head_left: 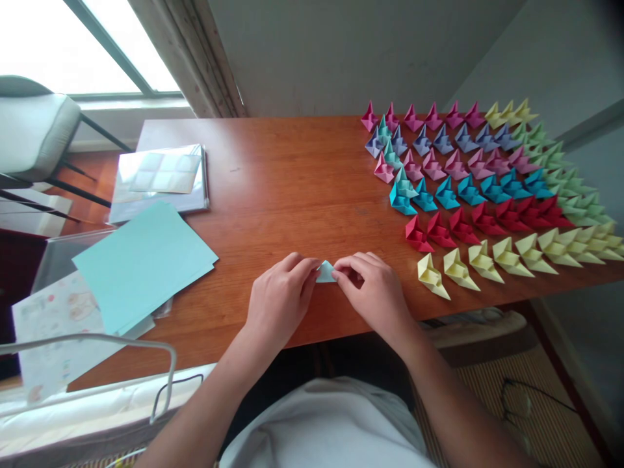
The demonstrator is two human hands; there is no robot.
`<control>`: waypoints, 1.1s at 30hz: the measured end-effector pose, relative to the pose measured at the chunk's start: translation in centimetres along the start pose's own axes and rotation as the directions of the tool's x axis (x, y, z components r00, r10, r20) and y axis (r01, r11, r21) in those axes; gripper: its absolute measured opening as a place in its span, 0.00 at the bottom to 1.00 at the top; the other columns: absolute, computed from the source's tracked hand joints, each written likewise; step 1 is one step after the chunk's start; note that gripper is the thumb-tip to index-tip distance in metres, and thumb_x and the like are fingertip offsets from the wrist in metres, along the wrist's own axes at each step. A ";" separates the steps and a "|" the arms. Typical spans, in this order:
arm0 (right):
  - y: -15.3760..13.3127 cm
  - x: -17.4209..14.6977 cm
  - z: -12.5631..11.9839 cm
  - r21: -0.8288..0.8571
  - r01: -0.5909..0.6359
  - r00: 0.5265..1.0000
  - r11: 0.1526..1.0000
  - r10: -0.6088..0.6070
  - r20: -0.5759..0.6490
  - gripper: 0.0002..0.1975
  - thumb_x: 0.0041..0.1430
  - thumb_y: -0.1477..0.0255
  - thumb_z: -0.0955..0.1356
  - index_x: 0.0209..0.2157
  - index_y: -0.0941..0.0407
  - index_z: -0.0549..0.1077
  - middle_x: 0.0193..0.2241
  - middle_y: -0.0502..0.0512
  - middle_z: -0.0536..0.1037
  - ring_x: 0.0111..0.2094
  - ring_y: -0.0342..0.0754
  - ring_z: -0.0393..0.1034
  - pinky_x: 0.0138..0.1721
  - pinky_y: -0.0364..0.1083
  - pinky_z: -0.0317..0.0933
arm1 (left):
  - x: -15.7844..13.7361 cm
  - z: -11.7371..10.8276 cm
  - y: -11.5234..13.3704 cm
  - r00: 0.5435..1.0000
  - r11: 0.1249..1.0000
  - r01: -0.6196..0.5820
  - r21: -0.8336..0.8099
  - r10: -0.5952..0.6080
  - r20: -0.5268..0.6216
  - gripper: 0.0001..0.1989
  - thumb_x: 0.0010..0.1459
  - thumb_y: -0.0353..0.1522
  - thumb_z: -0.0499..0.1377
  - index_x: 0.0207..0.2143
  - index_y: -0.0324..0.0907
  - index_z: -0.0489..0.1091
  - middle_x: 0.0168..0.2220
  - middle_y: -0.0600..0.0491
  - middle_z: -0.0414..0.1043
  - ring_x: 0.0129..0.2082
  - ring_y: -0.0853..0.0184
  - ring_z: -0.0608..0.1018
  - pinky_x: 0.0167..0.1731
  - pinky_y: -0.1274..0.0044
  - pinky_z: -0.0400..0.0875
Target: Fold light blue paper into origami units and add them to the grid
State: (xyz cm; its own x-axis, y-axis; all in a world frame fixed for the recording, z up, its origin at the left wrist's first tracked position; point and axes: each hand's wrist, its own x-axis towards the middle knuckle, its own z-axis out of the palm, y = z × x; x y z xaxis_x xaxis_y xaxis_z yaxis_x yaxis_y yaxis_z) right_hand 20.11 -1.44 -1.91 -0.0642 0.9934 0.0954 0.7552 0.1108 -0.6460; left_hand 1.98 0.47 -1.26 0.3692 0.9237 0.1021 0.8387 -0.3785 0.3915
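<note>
Between my two hands is a small folded piece of light turquoise paper (325, 273), its upper edge coming to a point. My left hand (285, 289) pinches its left corner between thumb and fingers. On the opposite side, my right hand (373, 286) grips the right corner the same way. Both hands are just above or on the wooden table (292, 195) near its front edge. Fingertips hide the paper's two ends. To the right stand rows of folded paper boats, the closest being a yellow one (431, 276).
Turquoise sheets (146, 266) lie at the left over a patterned white sheet (63, 325). Behind them a creased square paper (166, 172) rests on a flat stack. Red boats (463, 226) and blue boats (470, 190) fill rows at right. A grey chair (34, 130) stands beyond the table.
</note>
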 end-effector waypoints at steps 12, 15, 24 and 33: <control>-0.4 -0.1 0.6 -0.023 -0.027 0.998 0.999 0.026 -0.057 0.03 0.62 0.72 0.71 0.33 0.52 0.76 0.30 0.51 0.79 0.35 0.50 0.70 0.39 0.48 0.61 | -0.2 0.4 0.2 1.000 1.000 -0.012 0.028 0.012 -0.002 0.11 0.69 0.34 0.53 0.41 0.45 0.76 0.36 0.53 0.76 0.34 0.66 0.78 0.30 0.76 0.66; -0.5 -0.1 0.7 -0.037 -0.036 0.998 0.999 0.033 -0.062 0.03 0.62 0.72 0.71 0.32 0.52 0.75 0.30 0.51 0.79 0.35 0.50 0.71 0.39 0.48 0.62 | -0.4 0.7 0.3 0.999 0.999 -0.028 0.044 0.028 -0.020 0.10 0.68 0.32 0.53 0.43 0.44 0.74 0.37 0.52 0.76 0.34 0.66 0.78 0.32 0.76 0.67; -1.0 -0.2 0.7 -0.134 -0.016 0.999 0.991 0.012 -0.032 0.03 0.61 0.71 0.71 0.34 0.52 0.72 0.33 0.54 0.76 0.38 0.53 0.70 0.39 0.50 0.62 | -0.8 1.0 0.4 0.997 0.996 -0.062 0.056 0.065 -0.052 0.10 0.67 0.28 0.52 0.47 0.43 0.71 0.38 0.50 0.74 0.36 0.64 0.75 0.36 0.74 0.70; -1.3 -0.1 0.7 -0.032 -0.011 1.000 0.999 0.010 -0.027 0.07 0.60 0.77 0.69 0.32 0.52 0.69 0.33 0.52 0.76 0.37 0.52 0.69 0.40 0.49 0.62 | -0.9 1.1 0.0 0.992 0.993 -0.111 -0.033 0.108 -0.069 0.15 0.66 0.26 0.51 0.52 0.42 0.70 0.43 0.48 0.72 0.39 0.64 0.75 0.41 0.73 0.72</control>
State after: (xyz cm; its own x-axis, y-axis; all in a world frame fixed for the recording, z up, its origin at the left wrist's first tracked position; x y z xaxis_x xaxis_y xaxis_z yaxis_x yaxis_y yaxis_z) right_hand 18.67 -1.63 -1.64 -0.0387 0.9932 0.1094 0.7766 0.0988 -0.6222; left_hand 2.06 -0.44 -2.40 0.4292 0.8791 0.2071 0.7791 -0.4764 0.4075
